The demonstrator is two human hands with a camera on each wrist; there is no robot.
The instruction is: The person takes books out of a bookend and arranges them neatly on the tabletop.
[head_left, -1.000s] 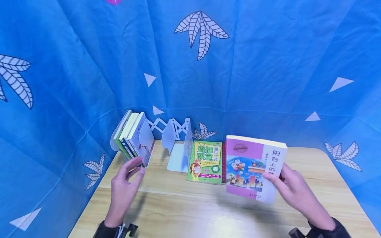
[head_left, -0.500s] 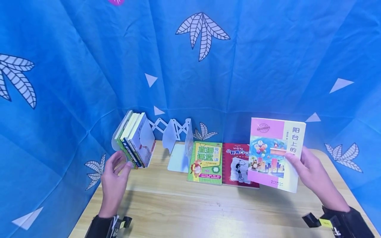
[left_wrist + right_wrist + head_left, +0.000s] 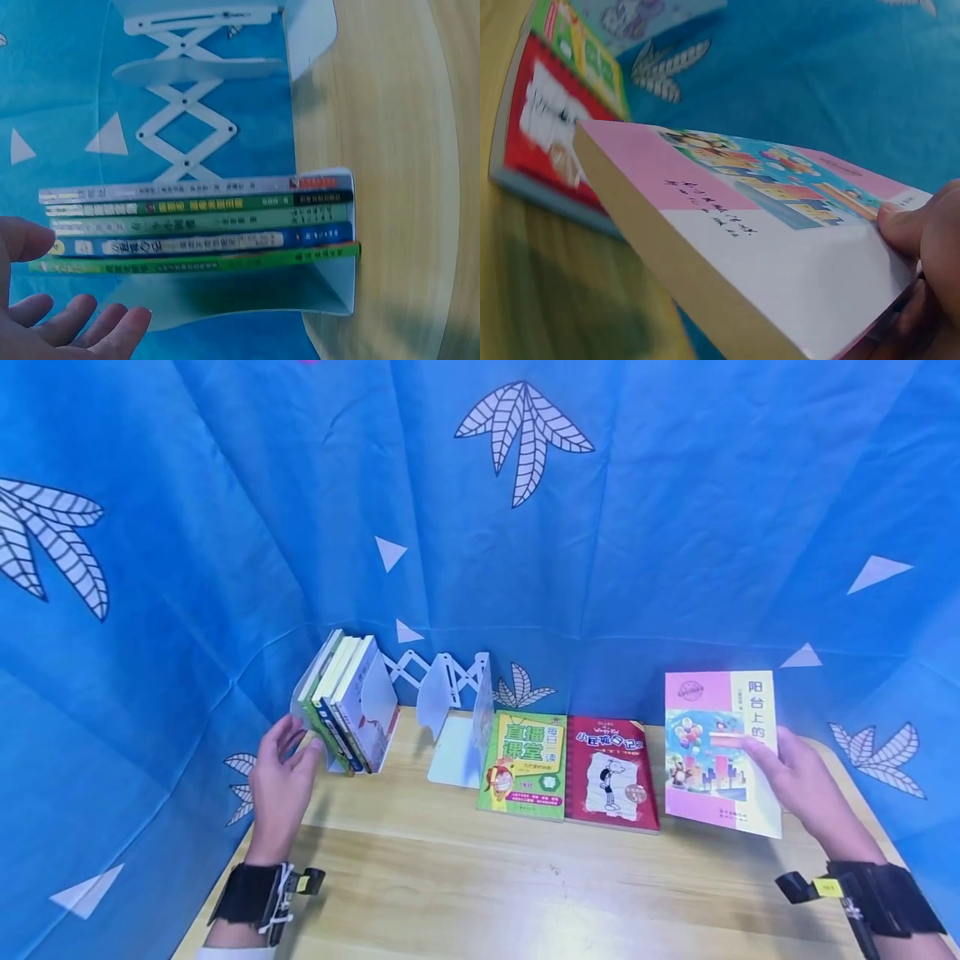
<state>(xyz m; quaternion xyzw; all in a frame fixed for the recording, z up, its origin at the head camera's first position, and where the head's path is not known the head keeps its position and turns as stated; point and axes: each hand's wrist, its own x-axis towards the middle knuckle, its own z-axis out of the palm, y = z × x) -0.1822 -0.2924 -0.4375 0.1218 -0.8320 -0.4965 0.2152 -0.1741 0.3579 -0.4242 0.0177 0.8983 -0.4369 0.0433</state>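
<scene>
— What is the right hand (image 3: 806,777) doing?

— It holds a pink-and-white paperback book with a balloon-and-city picture on its cover (image 3: 718,750). The thumb lies across the cover near the right edge and the other fingers curl behind. The book is lifted off the pale wooden tabletop (image 3: 525,885), tilted with its cover facing the person, at the right end of the table.

— And in the right wrist view?

— The same paperback (image 3: 780,247) fills the picture, its cream page edge toward the camera and the thumb (image 3: 911,225) pressed on the cover.

— What lies beside it?

— Just to its left, a red paperback with a cartoon figure drawing (image 3: 611,772) lies flat on the tabletop. Touching that one's left edge is a green-and-yellow paperback with large white characters (image 3: 523,763), also flat.

— And the left hand (image 3: 276,777)?

— It is relaxed and holds nothing, fingers loosely spread. It sits just beside the left end plate of a white metal expanding bookend rack (image 3: 450,727). Whether the fingertips touch the plate, I cannot tell.

— What is in the rack?

— A row of five thin books with green, blue and white spines (image 3: 347,702) stands in the leftmost compartment, leaning left. The left wrist view shows those spines (image 3: 199,225) stacked tight, with the fingertips (image 3: 75,322) close to the end plate.
</scene>
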